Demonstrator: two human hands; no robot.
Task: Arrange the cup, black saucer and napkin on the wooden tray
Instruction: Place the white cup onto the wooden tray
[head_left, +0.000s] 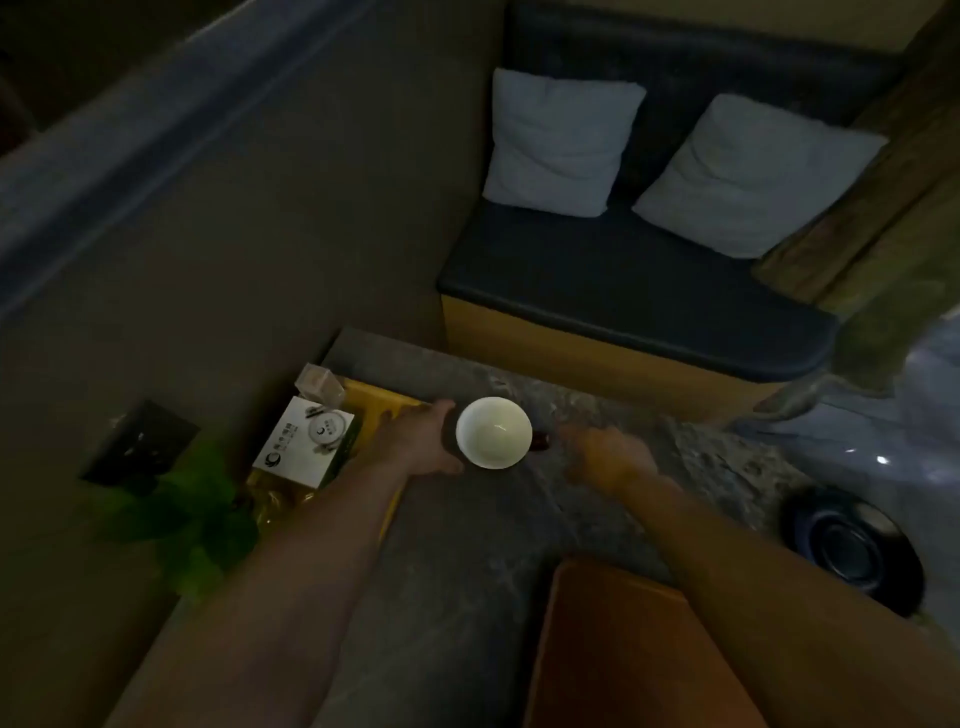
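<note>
The white cup stands upright on the dark stone table, with a dark reddish handle on its right side. My left hand curls around the cup's left side, fingers behind it and thumb in front. A short way right of the cup, my right hand is blurred, fingers apart, holding nothing. The black saucer lies at the table's right edge, far from both hands. An orange-brown wooden tray lies at the near edge, under my right forearm. I cannot make out a loose napkin.
A yellow tray against the left wall holds a white-topped box and a small glass. A green plant sits beside it. A bench with a dark cushion and two pale pillows stands beyond the table.
</note>
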